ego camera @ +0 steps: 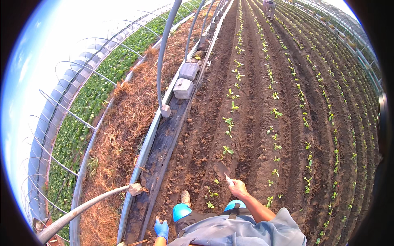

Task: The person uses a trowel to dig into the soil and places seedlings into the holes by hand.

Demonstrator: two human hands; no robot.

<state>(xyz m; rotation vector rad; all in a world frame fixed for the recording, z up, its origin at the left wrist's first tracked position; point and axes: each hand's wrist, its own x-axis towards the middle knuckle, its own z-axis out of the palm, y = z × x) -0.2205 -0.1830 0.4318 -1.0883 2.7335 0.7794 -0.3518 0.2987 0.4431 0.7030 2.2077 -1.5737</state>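
Note:
My right hand (238, 188), bare, is closed round the pale handle of a trowel (222, 169). Its soil-coloured blade lies at the surface of the nearest planted ridge, between a leafy seedling (228, 150) farther up the row and several smaller seedlings (212, 193) close to my knees. My left hand (161, 229), in a blue glove, hangs low beside my left knee over the soil by the dark edging. Its fingers point forward and are somewhat apart; whether something small is between them I cannot tell. Blue knee pads cover both my knees.
At the left run a dark ground sheet (167, 140), a metal rail, concrete blocks (183, 88), curved greenhouse pipes (83, 209) and dry straw (114, 144). Ridges with seedling rows (275, 113) extend ahead and right. Another person (270, 9) bends over far up the rows.

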